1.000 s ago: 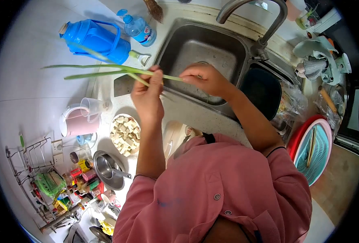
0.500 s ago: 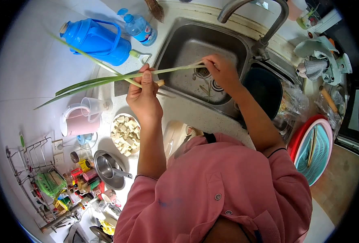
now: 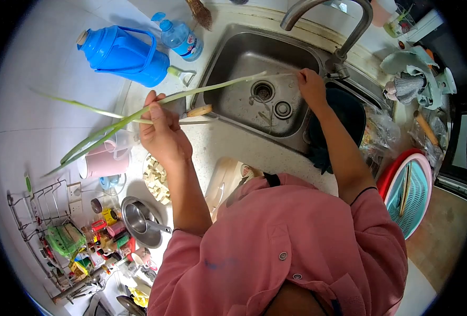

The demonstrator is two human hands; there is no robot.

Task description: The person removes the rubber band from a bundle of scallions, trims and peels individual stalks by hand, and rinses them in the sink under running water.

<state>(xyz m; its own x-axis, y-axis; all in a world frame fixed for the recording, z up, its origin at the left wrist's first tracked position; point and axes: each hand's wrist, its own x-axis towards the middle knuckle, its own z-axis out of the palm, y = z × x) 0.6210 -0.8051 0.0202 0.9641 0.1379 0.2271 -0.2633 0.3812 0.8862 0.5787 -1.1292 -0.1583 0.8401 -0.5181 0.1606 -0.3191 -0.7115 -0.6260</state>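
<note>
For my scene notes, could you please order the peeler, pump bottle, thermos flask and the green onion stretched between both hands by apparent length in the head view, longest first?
1. Green onion
2. Thermos flask
3. Pump bottle
4. Peeler

one head-worn view from above the pink shirt [image 3: 244,237], forward and down onto sink [image 3: 275,58] and counter [image 3: 230,141]

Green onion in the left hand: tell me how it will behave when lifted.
The green onion is probably light, being so slender. Its gentle bow beyond the left hand suggests it flexes rather than staying rigid. Its thin leaf tips might crease easily.
</note>
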